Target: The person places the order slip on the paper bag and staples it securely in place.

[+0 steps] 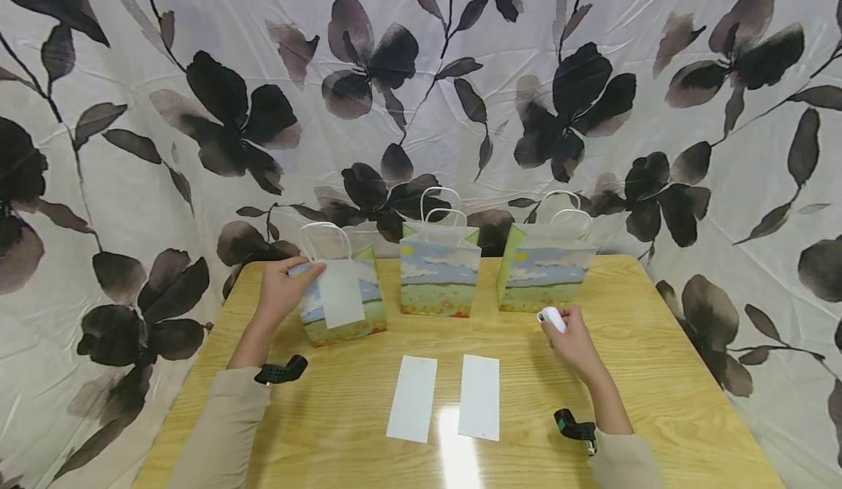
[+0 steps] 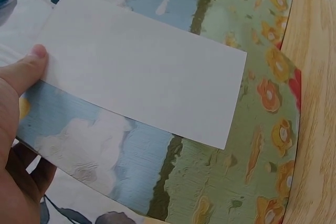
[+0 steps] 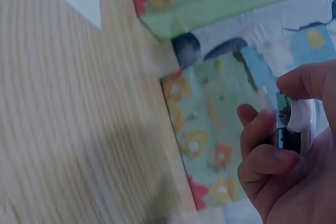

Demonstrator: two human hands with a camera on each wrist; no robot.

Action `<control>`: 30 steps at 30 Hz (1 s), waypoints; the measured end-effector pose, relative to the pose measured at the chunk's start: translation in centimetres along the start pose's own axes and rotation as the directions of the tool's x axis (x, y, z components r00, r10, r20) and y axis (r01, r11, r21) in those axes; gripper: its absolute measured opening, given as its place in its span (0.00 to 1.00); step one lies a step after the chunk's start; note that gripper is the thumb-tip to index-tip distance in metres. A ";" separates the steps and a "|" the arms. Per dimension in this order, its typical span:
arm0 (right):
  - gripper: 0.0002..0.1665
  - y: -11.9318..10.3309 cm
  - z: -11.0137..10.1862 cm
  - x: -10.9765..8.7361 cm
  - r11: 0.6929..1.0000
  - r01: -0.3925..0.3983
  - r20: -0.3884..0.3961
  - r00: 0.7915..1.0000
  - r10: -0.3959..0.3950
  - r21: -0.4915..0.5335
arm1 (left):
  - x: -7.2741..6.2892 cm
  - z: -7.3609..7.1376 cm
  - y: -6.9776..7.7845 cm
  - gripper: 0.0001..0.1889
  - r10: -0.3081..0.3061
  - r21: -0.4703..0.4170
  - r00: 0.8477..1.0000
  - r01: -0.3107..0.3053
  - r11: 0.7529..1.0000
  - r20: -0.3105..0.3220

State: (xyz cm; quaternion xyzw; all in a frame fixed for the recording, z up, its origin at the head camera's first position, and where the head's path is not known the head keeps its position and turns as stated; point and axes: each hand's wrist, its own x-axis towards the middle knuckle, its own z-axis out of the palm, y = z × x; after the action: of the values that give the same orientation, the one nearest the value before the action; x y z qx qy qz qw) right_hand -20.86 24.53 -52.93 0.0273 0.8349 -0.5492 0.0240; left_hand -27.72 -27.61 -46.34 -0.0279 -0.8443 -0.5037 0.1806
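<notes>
My left hand (image 1: 283, 288) pinches a blank white card (image 1: 342, 295) against the front of the left paper gift bag (image 1: 375, 306). In the left wrist view the thumb (image 2: 29, 69) presses the card's edge, while the fingers curl behind the bag's panel. The bag is printed with sky and flowers and tilts a little. My right hand (image 1: 574, 339) grips a small white stapler (image 1: 552, 319) with a dark end, in front of the right gift bag (image 1: 546, 277). The right wrist view shows fingers and thumb around the stapler (image 3: 299, 121), apart from the bag.
A matching middle gift bag (image 1: 439, 277) stands upright, its white handles raised. Two white cards (image 1: 412, 399) with faint lines lie side by side on the wooden table (image 1: 342, 423). A flower-patterned cloth (image 1: 421, 72) hangs behind the table's back edge.
</notes>
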 end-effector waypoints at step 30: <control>0.27 -8.6 11.5 1.4 0.940 0.133 0.106 0.979 -0.174 0.315 | -0.4 0.0 -0.1 0.24 -0.013 -0.002 0.999 0.013 1.000 0.030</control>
State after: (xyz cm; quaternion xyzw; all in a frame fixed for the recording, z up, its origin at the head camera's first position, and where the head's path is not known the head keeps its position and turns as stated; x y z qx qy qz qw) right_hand -22.72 10.55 -49.70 -0.0710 0.7357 -0.6728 0.0316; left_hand -27.39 -27.59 -46.61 -0.0302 -0.8465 -0.5054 0.1644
